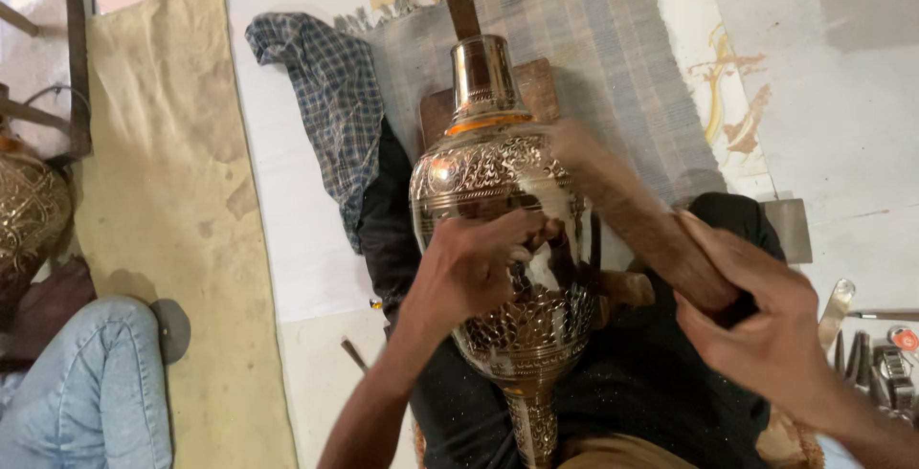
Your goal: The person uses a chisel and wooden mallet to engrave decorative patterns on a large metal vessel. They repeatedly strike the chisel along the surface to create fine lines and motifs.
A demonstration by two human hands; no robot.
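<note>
An engraved metal vase (498, 230) is laid lengthwise across the lap. A small tool, possibly a chisel, is pinched against it by the left hand (469, 268). A blurred wooden mallet (637, 211) is gripped by the closed right hand (756, 316).

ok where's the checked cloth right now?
Head view, upper left of centre: the checked cloth lies crumpled on the floor, just left of the engraved metal vase, between the tan mat and the grey woven mat.

One engraved metal vase (500, 230), one wooden mallet (643, 215) — two hands
</note>
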